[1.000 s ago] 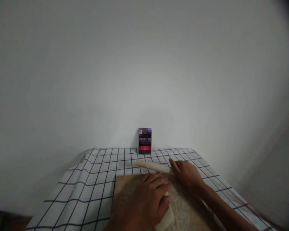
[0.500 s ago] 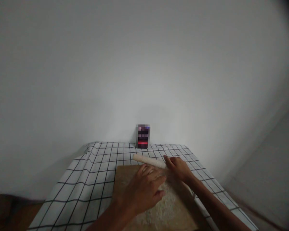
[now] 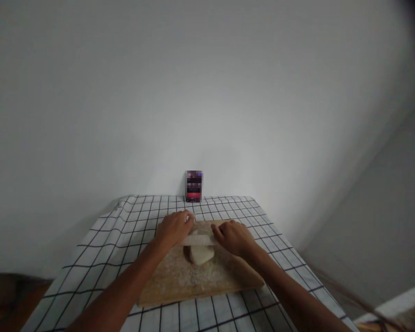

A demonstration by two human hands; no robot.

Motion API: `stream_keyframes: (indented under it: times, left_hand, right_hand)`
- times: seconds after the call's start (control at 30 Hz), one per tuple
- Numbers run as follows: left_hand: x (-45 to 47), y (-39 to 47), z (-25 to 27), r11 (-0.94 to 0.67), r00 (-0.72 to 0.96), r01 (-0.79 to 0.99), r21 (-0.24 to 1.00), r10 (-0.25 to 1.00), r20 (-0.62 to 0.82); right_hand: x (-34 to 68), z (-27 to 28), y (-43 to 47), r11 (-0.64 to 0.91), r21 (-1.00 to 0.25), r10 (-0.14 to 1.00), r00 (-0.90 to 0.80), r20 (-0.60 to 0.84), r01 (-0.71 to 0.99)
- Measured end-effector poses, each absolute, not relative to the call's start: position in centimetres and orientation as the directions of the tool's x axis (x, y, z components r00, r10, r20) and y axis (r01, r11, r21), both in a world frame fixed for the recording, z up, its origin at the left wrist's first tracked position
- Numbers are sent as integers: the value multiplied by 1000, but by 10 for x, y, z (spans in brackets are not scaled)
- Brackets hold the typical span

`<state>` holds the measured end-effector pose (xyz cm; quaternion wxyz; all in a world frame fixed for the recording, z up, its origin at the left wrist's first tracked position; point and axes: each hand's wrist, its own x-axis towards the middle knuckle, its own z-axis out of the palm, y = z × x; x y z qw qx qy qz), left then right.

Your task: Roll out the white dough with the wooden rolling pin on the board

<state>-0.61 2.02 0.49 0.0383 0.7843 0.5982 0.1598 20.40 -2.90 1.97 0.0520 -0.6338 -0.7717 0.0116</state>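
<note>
Both my hands grip a pale rolling pin (image 3: 201, 240), which lies crosswise over a flattened piece of white dough (image 3: 201, 255). My left hand (image 3: 175, 228) is wrapped round the pin's left end, and my right hand (image 3: 234, 237) closes on its right end. Beneath the pin, the dough shows mostly on the side nearer to me; its far part appears behind the pin. A floured wooden board (image 3: 180, 288) lies under the dough and carries white flour streaks. My fingers hide both ends of the pin.
A white tablecloth with black grid lines (image 3: 100, 263) covers the table. At its far edge a dark, pixelated upright object (image 3: 194, 186) leans by the pale wall (image 3: 210, 101). Something brown and blurred (image 3: 20, 299) sits low at the left.
My left hand has gone from lying open over the board to gripping the pin. The pin now lies level across the dough, which has come into view. The camera view has shifted, showing the board's near edge.
</note>
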Motion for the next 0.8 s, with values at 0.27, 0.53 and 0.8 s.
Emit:
stream_keyframes:
  times: [0.27,0.53,0.8]
  left_hand:
    - [-3,10,8,-238,207,959,151,959,193]
    - [-7,-28,2,-314,258,939,141,913,317]
    - [-12,-55,5,-392,305,887,243,894,329]
  right_hand:
    - [207,10,-26,249,-55,968,-247,47,967]
    - [205,-8,-72,240,-86,963,-226,146,967]
    - [200,1,-79,202,-107,964,-178,196,973]
